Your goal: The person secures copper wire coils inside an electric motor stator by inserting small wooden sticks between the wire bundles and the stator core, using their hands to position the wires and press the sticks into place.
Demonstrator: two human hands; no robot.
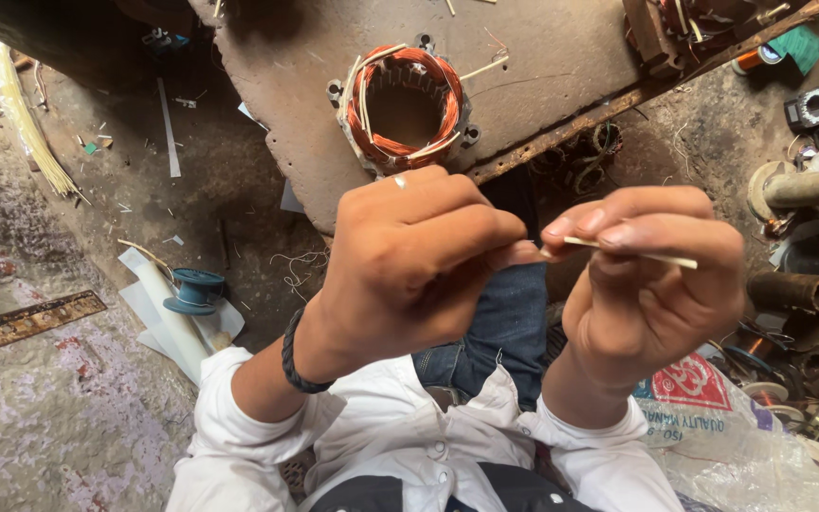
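Both hands are raised in the middle of the frame over the person's lap; the left hand (400,270) is curled, fingers together, with thumb and forefinger pinched on the near end of a thin pale stick (632,251), and the right hand (651,284) clamps the same stick between thumb and fingertips, its far end poking out toward the right. The stick is slight (it looks like a sliver of bamboo or stiff paper), so a hard bend between the two grips could, I judge, snap or split it; a loose pinch could drop it among the clutter on the dirty floor below. Above the hands, at upper centre, a motor stator (405,109) wound with copper wire sits on a worn slab (542,66), similar sticks already standing in its slots; a blue spool (193,290) lies at the left.
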